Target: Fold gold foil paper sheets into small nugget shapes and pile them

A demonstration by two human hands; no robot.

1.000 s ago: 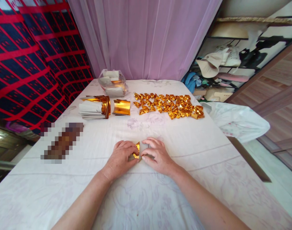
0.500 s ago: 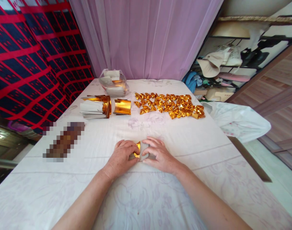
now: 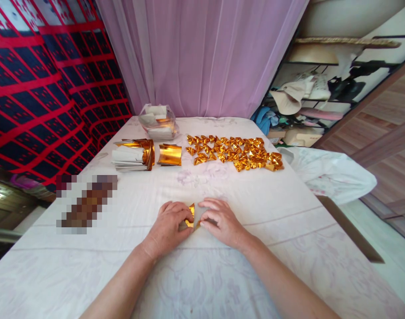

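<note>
Head view: left hand [image 3: 169, 223] and right hand [image 3: 220, 221] pinch gold paper [image 3: 190, 215] (mostly hidden under fingers).

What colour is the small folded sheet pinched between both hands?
Shiny gold on one face, pale whitish on the other: the folded sheet, clearest in the head view.

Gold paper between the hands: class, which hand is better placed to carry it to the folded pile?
Probably right: the right hand touches the paper and lies nearer the pile.

bed [image 3: 288, 230] white floral sheet | on it: folded gold pieces [image 3: 235, 153] | foil stacks [image 3: 145, 155] | plastic bag [image 3: 157, 122]
</note>
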